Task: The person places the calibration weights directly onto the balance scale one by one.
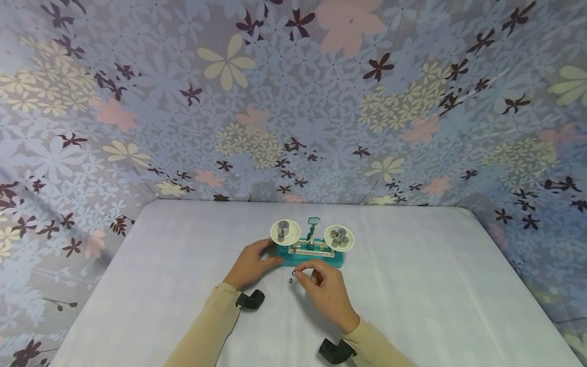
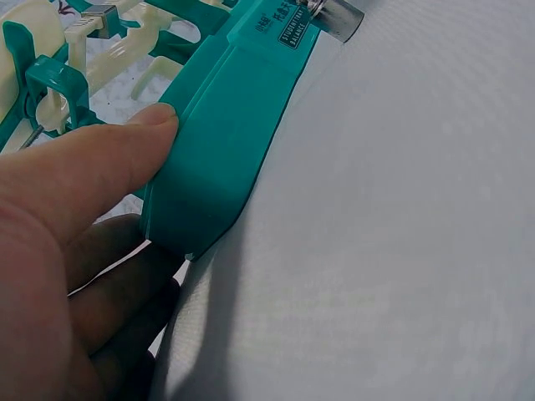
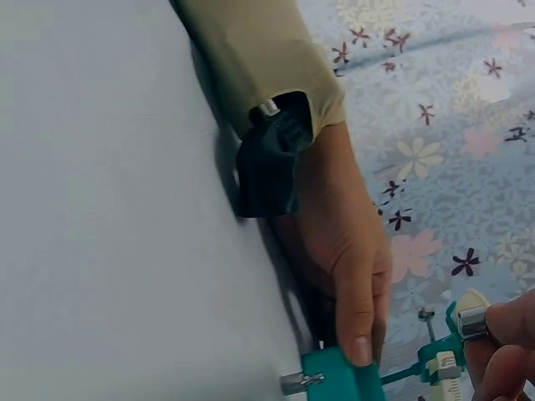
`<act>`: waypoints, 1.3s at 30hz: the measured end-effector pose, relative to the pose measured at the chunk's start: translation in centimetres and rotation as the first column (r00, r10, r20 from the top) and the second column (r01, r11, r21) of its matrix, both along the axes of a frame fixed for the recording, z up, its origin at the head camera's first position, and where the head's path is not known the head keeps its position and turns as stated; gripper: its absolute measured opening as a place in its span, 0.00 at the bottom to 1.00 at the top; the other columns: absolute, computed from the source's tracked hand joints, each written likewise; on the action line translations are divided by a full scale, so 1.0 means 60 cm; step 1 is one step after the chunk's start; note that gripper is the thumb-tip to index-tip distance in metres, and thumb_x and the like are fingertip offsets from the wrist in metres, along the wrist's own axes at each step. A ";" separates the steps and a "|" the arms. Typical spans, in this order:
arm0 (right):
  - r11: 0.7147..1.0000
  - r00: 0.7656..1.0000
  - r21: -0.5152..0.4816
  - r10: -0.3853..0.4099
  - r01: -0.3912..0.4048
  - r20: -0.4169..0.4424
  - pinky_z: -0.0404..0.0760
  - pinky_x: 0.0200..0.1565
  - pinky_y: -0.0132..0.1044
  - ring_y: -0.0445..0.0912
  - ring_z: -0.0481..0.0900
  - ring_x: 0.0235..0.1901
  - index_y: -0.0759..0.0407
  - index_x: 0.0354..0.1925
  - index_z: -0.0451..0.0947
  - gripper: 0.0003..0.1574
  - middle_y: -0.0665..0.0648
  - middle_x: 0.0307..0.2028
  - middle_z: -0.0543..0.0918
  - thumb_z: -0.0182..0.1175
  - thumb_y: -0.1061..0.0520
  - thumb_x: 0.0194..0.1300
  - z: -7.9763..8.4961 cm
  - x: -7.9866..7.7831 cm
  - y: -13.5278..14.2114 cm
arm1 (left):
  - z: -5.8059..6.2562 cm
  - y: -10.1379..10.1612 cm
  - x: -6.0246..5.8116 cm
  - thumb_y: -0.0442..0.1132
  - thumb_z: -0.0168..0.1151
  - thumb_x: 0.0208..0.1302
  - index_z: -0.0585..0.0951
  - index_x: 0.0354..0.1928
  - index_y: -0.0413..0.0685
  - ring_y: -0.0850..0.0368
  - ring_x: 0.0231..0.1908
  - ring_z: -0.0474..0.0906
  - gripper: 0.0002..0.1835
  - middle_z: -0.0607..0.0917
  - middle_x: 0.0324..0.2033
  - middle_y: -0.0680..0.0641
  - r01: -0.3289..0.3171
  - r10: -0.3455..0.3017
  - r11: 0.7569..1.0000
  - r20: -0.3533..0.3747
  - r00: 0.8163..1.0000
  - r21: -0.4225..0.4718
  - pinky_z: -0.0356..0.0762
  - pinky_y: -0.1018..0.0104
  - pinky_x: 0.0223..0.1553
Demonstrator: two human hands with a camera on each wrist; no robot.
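A teal balance scale (image 1: 309,259) with two cream pans stands on the table. My left hand (image 1: 251,262) grips the left end of its base; in the left wrist view the thumb (image 2: 125,150) lies along the base's edge. In front of the scale, my right hand (image 1: 327,290) pinches a small metal weight (image 3: 473,322) between thumb and forefinger. Close beside that, another small weight (image 1: 291,280) sits on the table. The left pan (image 1: 293,235) carries metal weights, a larger and a smaller one. Several similar weights lie in the right pan (image 1: 349,243).
A pale cloth covers the table (image 1: 440,285). Flower-patterned fabric (image 1: 293,102) rises behind the table and along its sides. Black wrist devices (image 1: 337,351) are strapped at both sleeves. The scale's teal pointer frame (image 1: 314,221) stands up between the pans.
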State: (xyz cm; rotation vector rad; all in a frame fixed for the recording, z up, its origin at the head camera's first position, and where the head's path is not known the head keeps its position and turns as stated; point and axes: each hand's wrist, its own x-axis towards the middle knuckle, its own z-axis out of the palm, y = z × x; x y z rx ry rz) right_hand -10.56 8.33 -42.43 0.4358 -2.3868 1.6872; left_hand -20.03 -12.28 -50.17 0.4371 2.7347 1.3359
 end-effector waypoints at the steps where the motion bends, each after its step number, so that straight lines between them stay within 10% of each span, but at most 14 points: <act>1: 1.000 1.000 -0.005 0.002 -0.002 -0.006 0.59 0.17 0.24 0.34 0.60 0.15 0.66 0.36 0.85 0.05 0.51 0.13 0.66 0.66 0.72 0.62 0.003 0.000 -0.001 | 0.000 0.000 0.000 0.51 0.71 0.62 0.76 0.66 0.39 0.43 0.67 0.70 0.35 0.78 0.64 0.41 0.001 -0.001 1.000 0.000 1.000 -0.003 0.64 0.47 0.71; 33: 0.997 0.993 -0.076 0.002 -0.011 -0.118 0.59 0.18 0.25 0.37 0.59 0.15 0.68 0.39 0.84 0.05 0.55 0.13 0.65 0.65 0.71 0.63 0.032 -0.029 -0.026 | 0.005 0.000 0.006 0.53 0.70 0.62 0.75 0.67 0.38 0.42 0.67 0.70 0.36 0.78 0.64 0.40 0.001 -0.001 0.999 0.004 1.000 0.040 0.65 0.45 0.70; 39: 0.998 0.989 -0.046 -0.038 0.032 -0.142 0.61 0.18 0.27 0.38 0.60 0.14 0.67 0.39 0.85 0.05 0.56 0.14 0.67 0.66 0.70 0.63 0.003 -0.052 -0.027 | 0.004 -0.002 0.003 0.52 0.70 0.63 0.75 0.66 0.37 0.42 0.67 0.70 0.36 0.78 0.64 0.39 0.016 -0.016 0.999 -0.013 1.000 0.043 0.65 0.45 0.70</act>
